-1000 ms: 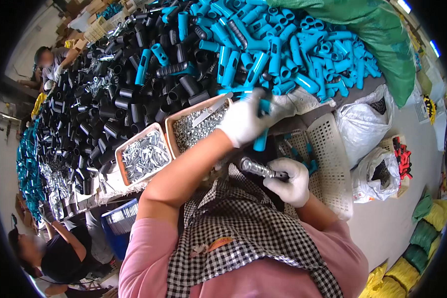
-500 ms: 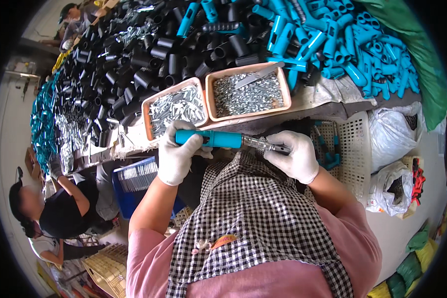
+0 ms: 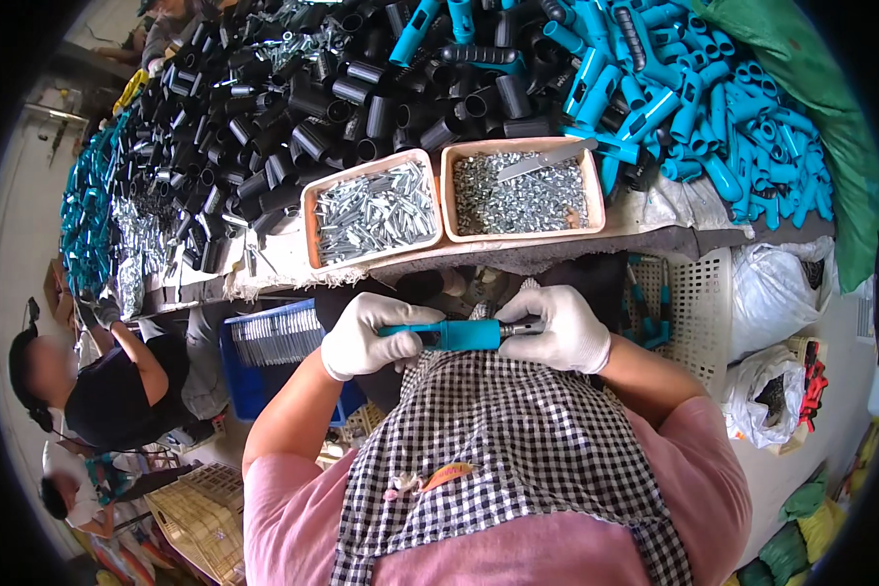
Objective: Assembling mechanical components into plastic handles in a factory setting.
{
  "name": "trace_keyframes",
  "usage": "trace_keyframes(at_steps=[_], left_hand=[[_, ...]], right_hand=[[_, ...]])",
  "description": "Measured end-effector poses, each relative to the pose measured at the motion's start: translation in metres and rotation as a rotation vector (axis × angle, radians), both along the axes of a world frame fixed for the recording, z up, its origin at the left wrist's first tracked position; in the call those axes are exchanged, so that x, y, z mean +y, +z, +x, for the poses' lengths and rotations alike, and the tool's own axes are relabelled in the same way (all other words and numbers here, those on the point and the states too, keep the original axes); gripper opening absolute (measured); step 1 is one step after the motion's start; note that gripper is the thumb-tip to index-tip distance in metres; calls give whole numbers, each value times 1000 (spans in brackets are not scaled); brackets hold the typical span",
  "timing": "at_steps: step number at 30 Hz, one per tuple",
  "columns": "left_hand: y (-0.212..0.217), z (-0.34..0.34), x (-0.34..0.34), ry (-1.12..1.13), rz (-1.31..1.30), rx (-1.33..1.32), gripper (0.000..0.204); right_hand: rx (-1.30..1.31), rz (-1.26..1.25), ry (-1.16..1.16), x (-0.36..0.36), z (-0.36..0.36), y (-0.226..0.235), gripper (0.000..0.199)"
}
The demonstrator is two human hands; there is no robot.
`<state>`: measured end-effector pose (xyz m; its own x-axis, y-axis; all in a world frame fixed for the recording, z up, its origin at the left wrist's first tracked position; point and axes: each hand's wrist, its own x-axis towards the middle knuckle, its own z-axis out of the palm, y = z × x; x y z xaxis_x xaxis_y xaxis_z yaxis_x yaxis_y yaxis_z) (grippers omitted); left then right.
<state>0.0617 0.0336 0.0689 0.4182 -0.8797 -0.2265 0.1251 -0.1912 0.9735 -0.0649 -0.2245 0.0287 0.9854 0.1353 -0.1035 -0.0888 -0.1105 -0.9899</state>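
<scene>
In front of my apron, both white-gloved hands hold a teal plastic tool handle point(image 3: 470, 335) lying level. My left hand point(image 3: 373, 334) is closed round its left end. At the other end, my right hand point(image 3: 564, 330) grips a metal shaft point(image 3: 521, 329), most of which sits inside the handle or behind the fingers. Beyond the hands are two shallow trays at the table edge. The left tray point(image 3: 376, 257) holds silvery metal pins, the right tray point(image 3: 523, 236) small metal pieces with a flat metal strip point(image 3: 547, 159) on top.
Black plastic sleeves point(image 3: 313, 142) and teal handles point(image 3: 654, 107) are heaped across the table. A blue bin point(image 3: 244, 391) of metal parts stands low left, a beige crate point(image 3: 708, 303) and white bags point(image 3: 776, 293) at right. A co-worker point(image 3: 127, 381) sits at far left.
The metal shaft has gone deeper into the teal handle, and my hands are closer together. Both hands have come lower, toward my apron.
</scene>
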Motion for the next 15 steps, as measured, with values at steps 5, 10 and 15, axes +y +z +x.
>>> trace_keyframes(at_steps=[5, 10, 15], left_hand=[[-20, -12, -16, 83, -21, -232, 70], [-31, -7, -28, 84, -32, -350, 59], [5, 35, -58, -33, 240, -670, 22]], right_hand=[[-136, -372, 78, 11, 14, -3, 83], [-214, -299, 127, 13, 27, -10, 58], [-216, -334, -4, 5, 36, -16, 43]])
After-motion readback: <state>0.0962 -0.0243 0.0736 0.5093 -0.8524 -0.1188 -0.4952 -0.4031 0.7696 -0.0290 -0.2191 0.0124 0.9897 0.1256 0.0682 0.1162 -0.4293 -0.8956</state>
